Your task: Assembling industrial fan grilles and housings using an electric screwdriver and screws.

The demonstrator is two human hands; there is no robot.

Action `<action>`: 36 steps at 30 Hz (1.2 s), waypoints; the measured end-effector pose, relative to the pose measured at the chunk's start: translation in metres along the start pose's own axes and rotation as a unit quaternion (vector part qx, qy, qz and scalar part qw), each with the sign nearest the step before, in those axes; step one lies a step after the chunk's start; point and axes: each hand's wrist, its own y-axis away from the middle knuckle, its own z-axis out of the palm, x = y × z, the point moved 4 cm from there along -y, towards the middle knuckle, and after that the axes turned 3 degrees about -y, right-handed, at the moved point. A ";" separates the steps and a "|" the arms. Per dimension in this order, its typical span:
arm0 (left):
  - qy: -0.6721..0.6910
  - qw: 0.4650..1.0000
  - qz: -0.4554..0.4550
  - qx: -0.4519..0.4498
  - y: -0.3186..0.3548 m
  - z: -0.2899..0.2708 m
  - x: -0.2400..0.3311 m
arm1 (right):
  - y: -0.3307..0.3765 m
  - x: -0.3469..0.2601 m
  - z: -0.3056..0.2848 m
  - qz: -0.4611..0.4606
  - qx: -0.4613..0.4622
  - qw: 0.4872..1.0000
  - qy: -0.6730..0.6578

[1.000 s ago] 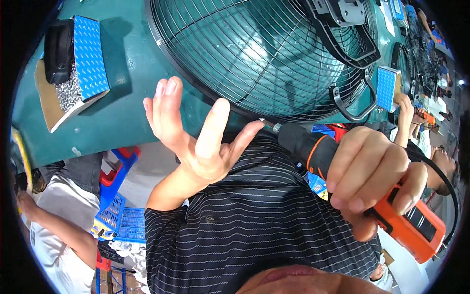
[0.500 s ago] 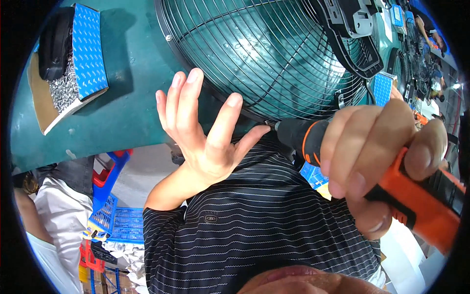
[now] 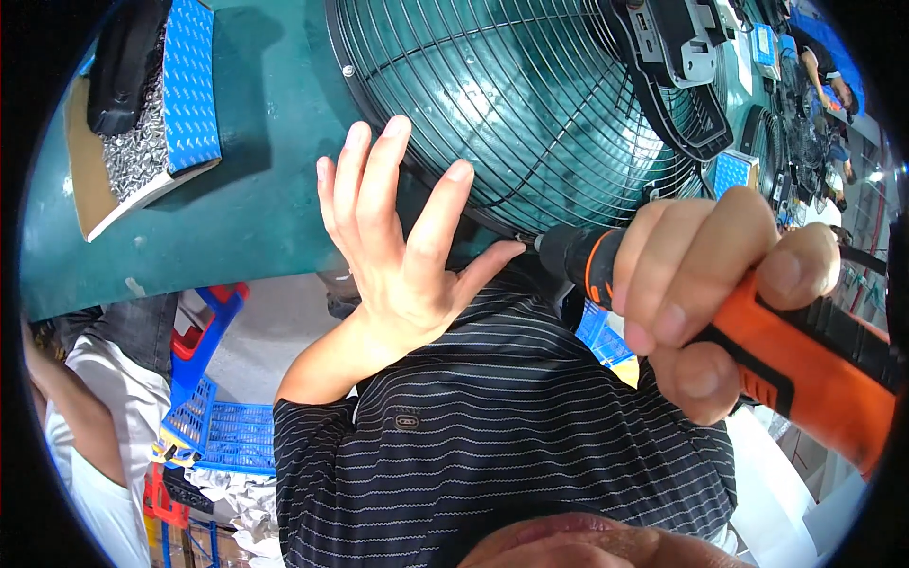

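Note:
A black wire fan guard (image 3: 352, 87) lies on the green worktable, with a black plastic bracket (image 3: 696, 52) on its upper right part. My right hand (image 3: 696, 270) is wrapped round an orange and black power screwdriver (image 3: 805, 374). Its chuck points left, and the tip meets the guard's near rim. Fingers spread and raised, my left hand (image 3: 398, 260) is beside that rim. Only its thumb reaches toward the screwdriver's tip; whether a screw sits there is too small to tell.
At the left of the table stands an open blue-and-white carton (image 3: 192, 99) of screws (image 3: 140, 170), with a black plastic part (image 3: 126, 71) on top. Below are blue crates (image 3: 241, 435) and a person in white (image 3: 118, 398). Other people (image 3: 833, 80) and fan parts are at far right.
The whole view has shifted slightly, so the carton appears a little further right and higher. My right hand and the screwdriver have tilted slightly; the tip stays at the rim beside my left thumb.

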 end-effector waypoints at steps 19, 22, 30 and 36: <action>-0.008 1.000 -0.001 -0.012 -0.008 -0.008 0.004 | 0.019 0.012 0.018 -0.032 0.136 0.990 0.006; -0.006 1.000 0.017 0.000 -0.007 -0.013 0.009 | 0.022 0.016 0.023 -0.041 0.098 0.991 0.084; -0.027 0.998 0.054 0.024 -0.002 0.001 0.003 | 0.032 0.007 0.014 -0.118 0.057 0.991 0.013; -0.006 1.000 0.015 -0.026 -0.006 -0.004 0.009 | 0.074 -0.018 -0.021 -0.090 0.201 0.967 -0.128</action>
